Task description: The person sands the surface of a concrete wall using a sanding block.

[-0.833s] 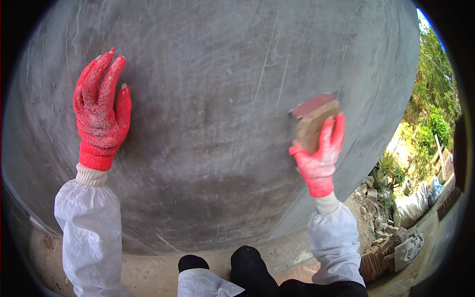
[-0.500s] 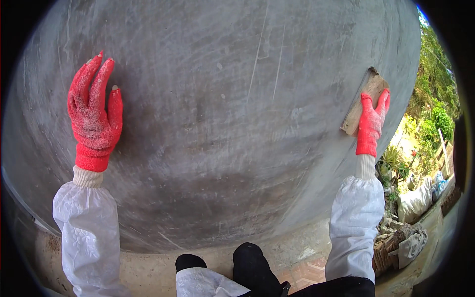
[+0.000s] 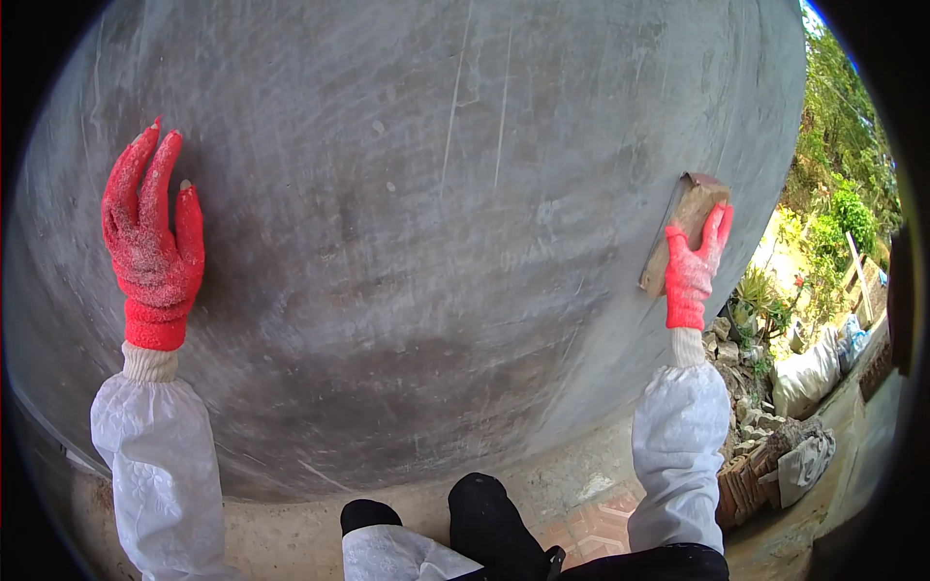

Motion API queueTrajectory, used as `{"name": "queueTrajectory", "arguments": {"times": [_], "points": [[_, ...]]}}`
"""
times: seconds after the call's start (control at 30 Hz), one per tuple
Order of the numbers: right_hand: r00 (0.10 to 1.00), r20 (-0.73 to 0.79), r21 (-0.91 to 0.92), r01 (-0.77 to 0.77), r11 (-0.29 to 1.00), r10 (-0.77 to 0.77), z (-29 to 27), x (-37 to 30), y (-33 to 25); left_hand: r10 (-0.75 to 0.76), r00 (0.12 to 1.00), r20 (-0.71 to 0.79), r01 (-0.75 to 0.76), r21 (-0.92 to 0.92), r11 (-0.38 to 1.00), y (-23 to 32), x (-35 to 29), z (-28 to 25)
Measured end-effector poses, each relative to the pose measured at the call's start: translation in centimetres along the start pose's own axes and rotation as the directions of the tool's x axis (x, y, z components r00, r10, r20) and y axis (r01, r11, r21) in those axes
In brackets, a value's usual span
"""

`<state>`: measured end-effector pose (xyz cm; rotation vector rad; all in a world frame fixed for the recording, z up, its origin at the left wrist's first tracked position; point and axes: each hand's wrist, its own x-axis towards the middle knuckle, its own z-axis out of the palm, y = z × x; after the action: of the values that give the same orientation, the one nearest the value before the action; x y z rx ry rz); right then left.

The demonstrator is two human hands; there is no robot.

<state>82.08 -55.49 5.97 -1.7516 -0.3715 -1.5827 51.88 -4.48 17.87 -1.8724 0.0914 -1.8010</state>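
Observation:
A big smooth grey wall (image 3: 407, 242), cement-like and marked with pale scratches, fills most of the view. My left hand (image 3: 155, 242), in a red-coated glove dusted with pale powder, rests on its left part with the fingers stretched out and nothing held. Over at the right side, my right hand (image 3: 692, 276) in a matching glove grips a wooden sanding block (image 3: 694, 211). The block lies slanted, its dark thin face against the wall, with a reddish-brown sheet edge at its upper end. My palm and fingers hide part of the block.
Below the wall runs a pale concrete ledge (image 3: 281, 533), with patterned floor tiles (image 3: 605, 528) beside my dark-clad knees. Stacked brown tiles (image 3: 746, 489), rubble and a white sack (image 3: 809, 373) lie at the right, before green plants (image 3: 848, 223).
My right hand has slid the sanding block a little down the wall. My left hand sits slightly lower, its fingers still outstretched. The view has turned slightly right.

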Motion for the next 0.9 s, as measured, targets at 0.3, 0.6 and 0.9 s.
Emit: {"name": "queueTrajectory", "arguments": {"times": [0.3, 0.6, 0.9], "points": [[0.998, 0.056, 0.032, -0.044, 0.999, 0.043, -0.8, -19.5, 3.0, -0.021, 0.999, -0.026, 0.021, -0.010, 1.000, 0.2, 0.2, -0.3], [0.993, -0.079, 0.100, -0.077, 0.992, 0.085, 0.2, 10.4, -5.0, -0.010, 1.000, 0.003, 0.010, -0.001, 1.000, 0.7, 0.0, 0.7], [0.989, 0.120, 0.074, 0.079, 0.994, -0.088, -0.1, -19.7, -5.3, -0.006, 1.000, -0.020, 0.006, -0.020, 1.000, 0.2, -0.1, 0.0]]}}
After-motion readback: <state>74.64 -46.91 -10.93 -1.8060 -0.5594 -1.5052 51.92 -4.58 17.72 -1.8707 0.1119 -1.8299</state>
